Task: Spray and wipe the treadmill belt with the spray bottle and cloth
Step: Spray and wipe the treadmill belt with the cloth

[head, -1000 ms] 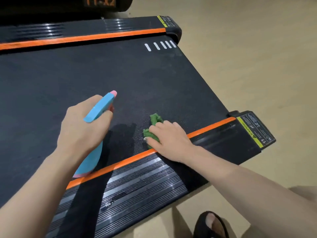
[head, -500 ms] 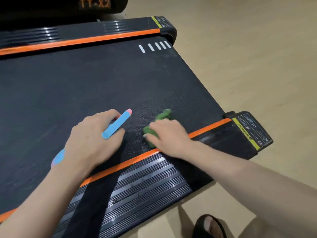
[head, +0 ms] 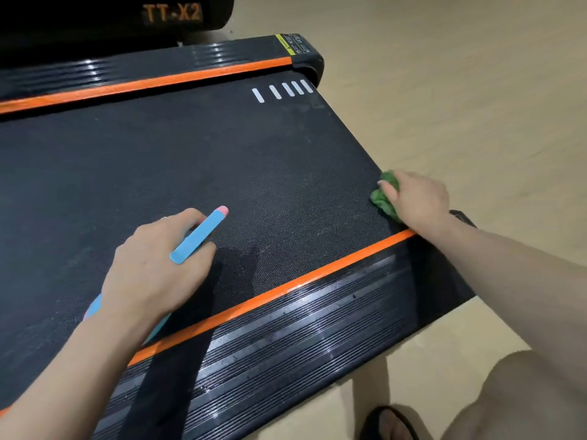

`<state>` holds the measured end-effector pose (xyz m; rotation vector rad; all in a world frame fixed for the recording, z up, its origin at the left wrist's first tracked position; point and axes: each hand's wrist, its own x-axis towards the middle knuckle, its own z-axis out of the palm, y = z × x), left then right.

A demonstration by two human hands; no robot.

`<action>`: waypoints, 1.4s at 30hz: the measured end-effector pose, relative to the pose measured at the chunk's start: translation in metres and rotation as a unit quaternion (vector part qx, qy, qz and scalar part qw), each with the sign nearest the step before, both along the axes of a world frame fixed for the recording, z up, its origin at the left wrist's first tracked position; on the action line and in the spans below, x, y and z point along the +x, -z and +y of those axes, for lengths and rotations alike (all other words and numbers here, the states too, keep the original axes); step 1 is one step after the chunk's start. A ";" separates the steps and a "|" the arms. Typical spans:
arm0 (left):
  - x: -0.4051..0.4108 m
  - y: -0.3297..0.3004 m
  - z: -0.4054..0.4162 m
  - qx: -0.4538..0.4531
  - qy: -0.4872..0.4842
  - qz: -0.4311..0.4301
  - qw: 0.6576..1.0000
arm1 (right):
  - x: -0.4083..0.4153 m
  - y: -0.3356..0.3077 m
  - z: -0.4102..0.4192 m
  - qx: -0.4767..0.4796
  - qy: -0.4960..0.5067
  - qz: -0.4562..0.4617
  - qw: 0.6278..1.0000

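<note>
The black treadmill belt [head: 197, 160] fills the left and middle of the view. My left hand [head: 152, 268] grips a light blue spray bottle [head: 198, 236] with a pink nozzle tip, held low over the belt near its close edge and pointing right and away. My right hand [head: 419, 201] presses a crumpled green cloth [head: 382, 198] on the belt's right end, beside the near orange stripe. A darker damp patch [head: 241, 265] shows on the belt just right of the bottle.
An orange stripe [head: 286, 287] and a ribbed black side rail [head: 286, 338] run along the near side; a second rail [head: 158, 71] lies on the far side. Tan floor [head: 460, 90] spreads to the right. My sandalled foot [head: 389, 423] stands below the rail.
My right hand has slid the green cloth to the right along the belt to its end. My left hand with the bottle has stayed about where it was.
</note>
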<state>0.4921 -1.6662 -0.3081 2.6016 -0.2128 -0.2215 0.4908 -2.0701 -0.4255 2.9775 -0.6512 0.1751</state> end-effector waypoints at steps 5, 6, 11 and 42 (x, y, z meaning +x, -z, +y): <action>0.002 0.001 -0.008 0.019 0.006 0.010 1.000 | 0.023 0.002 0.095 0.082 -0.053 -0.007 0.995; 0.003 0.002 -0.009 0.020 0.006 0.011 1.000 | 0.024 0.004 0.126 0.085 -0.112 -0.005 0.990; 0.004 0.003 -0.005 0.004 -0.008 0.006 1.000 | 0.020 0.003 0.148 0.029 -0.314 0.007 0.949; 0.020 0.008 0.047 -0.226 -0.124 -0.031 0.966 | 0.032 -0.002 0.275 0.022 -0.388 -0.023 0.921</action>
